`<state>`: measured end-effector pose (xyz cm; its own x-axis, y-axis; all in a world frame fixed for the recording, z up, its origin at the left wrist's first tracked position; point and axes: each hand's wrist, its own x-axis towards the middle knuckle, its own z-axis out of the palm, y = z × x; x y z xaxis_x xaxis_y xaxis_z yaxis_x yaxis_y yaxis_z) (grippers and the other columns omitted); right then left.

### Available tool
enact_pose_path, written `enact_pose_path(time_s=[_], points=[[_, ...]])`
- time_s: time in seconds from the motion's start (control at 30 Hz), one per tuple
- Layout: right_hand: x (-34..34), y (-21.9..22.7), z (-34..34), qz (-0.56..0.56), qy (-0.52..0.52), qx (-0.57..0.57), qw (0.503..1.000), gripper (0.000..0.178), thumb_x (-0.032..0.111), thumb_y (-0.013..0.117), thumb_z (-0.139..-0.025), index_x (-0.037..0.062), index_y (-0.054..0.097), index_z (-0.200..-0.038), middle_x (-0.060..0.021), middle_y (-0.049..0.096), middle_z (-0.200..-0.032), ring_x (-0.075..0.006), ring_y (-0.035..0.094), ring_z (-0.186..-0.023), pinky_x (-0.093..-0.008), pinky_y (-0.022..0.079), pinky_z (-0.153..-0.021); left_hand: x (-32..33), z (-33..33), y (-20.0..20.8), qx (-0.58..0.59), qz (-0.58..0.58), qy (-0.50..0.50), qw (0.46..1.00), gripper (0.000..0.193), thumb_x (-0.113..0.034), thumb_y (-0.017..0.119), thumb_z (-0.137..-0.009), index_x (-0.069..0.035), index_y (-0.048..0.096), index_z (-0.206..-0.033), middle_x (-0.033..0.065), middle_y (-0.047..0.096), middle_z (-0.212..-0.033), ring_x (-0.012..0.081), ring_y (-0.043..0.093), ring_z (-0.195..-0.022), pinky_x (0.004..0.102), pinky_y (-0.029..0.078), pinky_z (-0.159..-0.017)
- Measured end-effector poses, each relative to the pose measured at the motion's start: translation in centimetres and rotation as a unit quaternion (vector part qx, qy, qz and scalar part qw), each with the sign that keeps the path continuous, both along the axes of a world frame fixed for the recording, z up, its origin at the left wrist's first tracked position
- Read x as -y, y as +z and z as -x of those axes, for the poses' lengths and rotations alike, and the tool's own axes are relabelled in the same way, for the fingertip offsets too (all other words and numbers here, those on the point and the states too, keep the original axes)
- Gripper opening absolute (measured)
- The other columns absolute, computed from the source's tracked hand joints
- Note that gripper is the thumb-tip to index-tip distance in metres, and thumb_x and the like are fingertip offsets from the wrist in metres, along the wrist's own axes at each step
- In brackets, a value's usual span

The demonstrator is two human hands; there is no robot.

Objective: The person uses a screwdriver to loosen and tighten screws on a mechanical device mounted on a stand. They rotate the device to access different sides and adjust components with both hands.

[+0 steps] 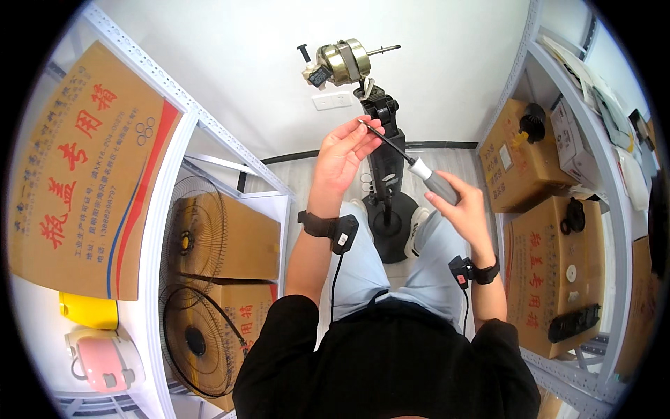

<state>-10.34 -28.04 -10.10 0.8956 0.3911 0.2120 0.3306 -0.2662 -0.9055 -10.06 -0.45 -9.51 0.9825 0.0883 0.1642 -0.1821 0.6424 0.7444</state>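
My right hand (464,209) is wrapped round the grey handle of a screwdriver (441,186), whose dark shaft slants up and to the left. At its far end, the fingers of my left hand (340,157) pinch round the tip. Whether a small screw sits there too is hard to make out. Just beyond my hands stands a black fan stand (386,164) on a round base (387,230) between my feet. On top of it is a gold-coloured fan motor (347,61), its metal shaft pointing right and a black knob (303,52) sticking up at its left.
To the left, a white shelf (150,265) bears a large cardboard box (87,167) and a pink appliance (105,363). Black wire fan guards (199,359) lean beside it. Boxes (551,272) with black fan parts (574,325) stand on the right. A wall socket (332,101) is behind the stand.
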Motion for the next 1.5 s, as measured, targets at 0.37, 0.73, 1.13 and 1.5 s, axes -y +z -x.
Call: enact_pose_path(time_s=[0.37,0.73,1.13,1.5], points=[[-0.3,-3.0,-0.7,-0.202,0.001,-0.075,0.976,0.039,0.015,0.074,-0.089,0.0008,0.063,-0.123,0.0004,0.064,-0.082,-0.0033,0.053,-0.061,-0.0206,0.041,-0.051,-3.3,-4.1,0.1,0.087,-0.246,0.422,0.868,0.076,0.004,0.069,-0.082,-0.007,0.035,-0.149,0.0217,0.04,-0.14,0.0256,0.057,-0.115,0.0349,0.054,-0.092],[0.8,-3.5,-0.8,-0.208,-0.026,-0.068,0.975,0.037,0.018,0.075,-0.088,0.0009,0.064,-0.119,0.0019,0.062,-0.081,-0.0037,0.052,-0.06,-0.0205,0.041,-0.051,-3.4,-5.5,2.8,0.176,-0.533,0.438,0.703,0.077,0.003,0.068,-0.069,-0.018,0.051,-0.141,0.0117,0.03,-0.138,0.0167,0.056,-0.091,0.0283,0.051,-0.076],[1.2,-3.2,-0.6,-0.223,-0.04,-0.079,0.971,0.036,0.018,0.075,-0.088,0.0003,0.065,-0.118,0.0015,0.063,-0.079,-0.0035,0.052,-0.058,-0.0204,0.04,-0.05,-1.8,-4.8,5.0,0.263,-0.658,0.334,0.622,0.081,-0.005,0.081,-0.074,-0.011,0.044,-0.146,0.0104,0.037,-0.142,0.0172,0.059,-0.093,0.0297,0.054,-0.078],[1.3,-2.9,-0.6,-0.235,-0.052,-0.081,0.967,0.038,0.018,0.075,-0.088,-0.0002,0.065,-0.118,0.0006,0.064,-0.08,-0.0041,0.053,-0.058,-0.0206,0.041,-0.051,-0.9,-6.2,5.8,0.281,-0.676,0.379,0.567,0.06,-0.008,0.082,-0.078,-0.009,0.057,-0.133,0.0062,0.054,-0.127,0.0126,0.06,-0.079,0.0236,0.055,-0.063]])
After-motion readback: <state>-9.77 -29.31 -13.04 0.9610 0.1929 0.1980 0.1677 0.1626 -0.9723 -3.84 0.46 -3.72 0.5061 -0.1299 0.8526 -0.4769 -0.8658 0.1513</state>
